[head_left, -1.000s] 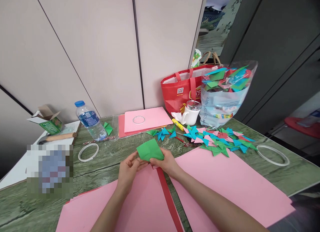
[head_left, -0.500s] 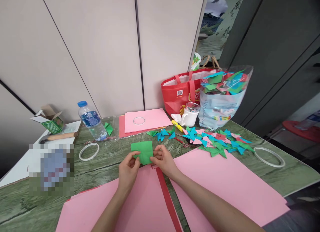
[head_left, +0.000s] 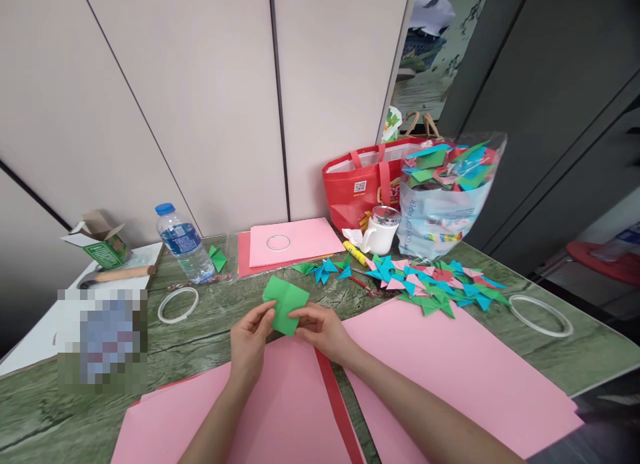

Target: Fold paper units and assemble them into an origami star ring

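Observation:
A small square of green paper (head_left: 286,304), creased down its middle, is held up tilted above the table between both hands. My left hand (head_left: 253,337) pinches its left edge between thumb and fingers. On the opposite side, my right hand (head_left: 323,331) grips the lower right edge with its thumb and fingers. Below the hands lie large pink sheets (head_left: 200,417) with a red strip (head_left: 334,397) along one side. A second stack of pink sheets (head_left: 450,371) lies under and beyond my right forearm.
Folded coloured paper pieces (head_left: 435,284) spread at the right, near a white mug (head_left: 383,231), a yellow marker (head_left: 354,252), a red bag (head_left: 350,197) and a filled plastic bag (head_left: 440,211). A water bottle (head_left: 185,244), tape rings (head_left: 179,305) and a hammer (head_left: 120,274) are left.
The green paper has turned clockwise and now shows a bend along its crease. My right hand has shifted slightly along its edge; my left hand moved slightly left.

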The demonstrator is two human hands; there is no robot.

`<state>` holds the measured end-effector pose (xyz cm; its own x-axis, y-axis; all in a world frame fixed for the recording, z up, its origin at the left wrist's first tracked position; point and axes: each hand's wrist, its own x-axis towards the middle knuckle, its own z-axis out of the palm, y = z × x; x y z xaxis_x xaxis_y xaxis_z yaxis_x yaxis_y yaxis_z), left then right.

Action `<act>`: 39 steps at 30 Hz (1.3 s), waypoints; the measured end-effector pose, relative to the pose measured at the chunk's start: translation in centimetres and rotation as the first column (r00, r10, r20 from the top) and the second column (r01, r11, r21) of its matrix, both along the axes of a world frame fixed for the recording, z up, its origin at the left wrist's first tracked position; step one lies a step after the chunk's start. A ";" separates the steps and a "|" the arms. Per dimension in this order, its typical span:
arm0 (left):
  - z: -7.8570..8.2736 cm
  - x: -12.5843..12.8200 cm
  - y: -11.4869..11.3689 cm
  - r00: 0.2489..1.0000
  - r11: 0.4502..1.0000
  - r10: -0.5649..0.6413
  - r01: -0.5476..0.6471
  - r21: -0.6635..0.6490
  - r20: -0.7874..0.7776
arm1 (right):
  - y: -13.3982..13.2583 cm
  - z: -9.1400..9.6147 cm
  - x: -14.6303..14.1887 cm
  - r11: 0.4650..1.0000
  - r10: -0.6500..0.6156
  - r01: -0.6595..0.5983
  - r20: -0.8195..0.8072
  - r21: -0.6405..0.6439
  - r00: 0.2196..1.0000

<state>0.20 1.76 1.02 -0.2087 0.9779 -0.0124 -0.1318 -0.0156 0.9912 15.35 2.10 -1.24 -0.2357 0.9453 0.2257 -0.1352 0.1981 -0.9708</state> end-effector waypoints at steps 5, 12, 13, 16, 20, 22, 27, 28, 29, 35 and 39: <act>0.3 0.2 -0.2 0.977 0.983 -0.184 0.183 0.017 0.112 | 0.1 0.2 0.3 0.997 -0.074 0.075 0.033 -0.025 0.997; -0.2 0.2 -0.3 0.978 0.977 -0.211 0.211 -0.036 0.002 | 0.2 0.7 0.6 0.985 -0.156 0.163 0.117 -0.048 0.981; -0.2 0.2 -0.3 0.978 0.977 -0.209 0.209 -0.032 0.009 | 0.2 0.7 0.5 0.983 -0.170 0.175 0.094 -0.054 0.981; -0.2 0.4 -0.4 0.981 0.981 -0.192 0.193 -0.033 0.012 | 0.4 0.6 0.4 0.971 -0.221 0.221 0.005 -0.096 0.975; 0.0 0.7 -0.7 0.981 0.981 -0.188 0.185 -0.053 -0.045 | 0.4 0.6 0.2 0.958 -0.232 0.212 -0.090 -0.192 0.969; 0.0 0.9 -0.7 0.982 0.983 -0.178 0.175 -0.047 -0.066 | 0.3 0.7 0.1 0.957 -0.236 0.211 -0.109 -0.197 0.966; -0.1 1.1 -0.8 0.990 0.989 -0.138 0.136 -0.050 -0.036 | 0.1 1.0 -0.3 0.951 -0.277 0.259 -0.091 -0.170 0.957; -0.2 1.1 -0.8 0.991 0.990 -0.133 0.132 -0.048 -0.025 | 0.0 1.0 -0.4 0.949 -0.285 0.268 -0.092 -0.166 0.954; -0.2 1.2 -0.8 0.992 0.991 -0.129 0.128 -0.047 -0.016 | 0.0 1.1 -0.4 0.947 -0.292 0.275 -0.094 -0.164 0.952; -0.3 1.3 -0.9 0.992 0.991 -0.129 0.128 -0.039 -0.004 | -0.2 1.4 -0.5 0.949 -0.298 0.283 -0.103 -0.139 0.949; -0.2 1.4 -1.0 0.989 0.988 -0.139 0.142 -0.057 0.049 | -0.1 1.2 -0.6 0.949 -0.296 0.280 -0.100 -0.146 0.950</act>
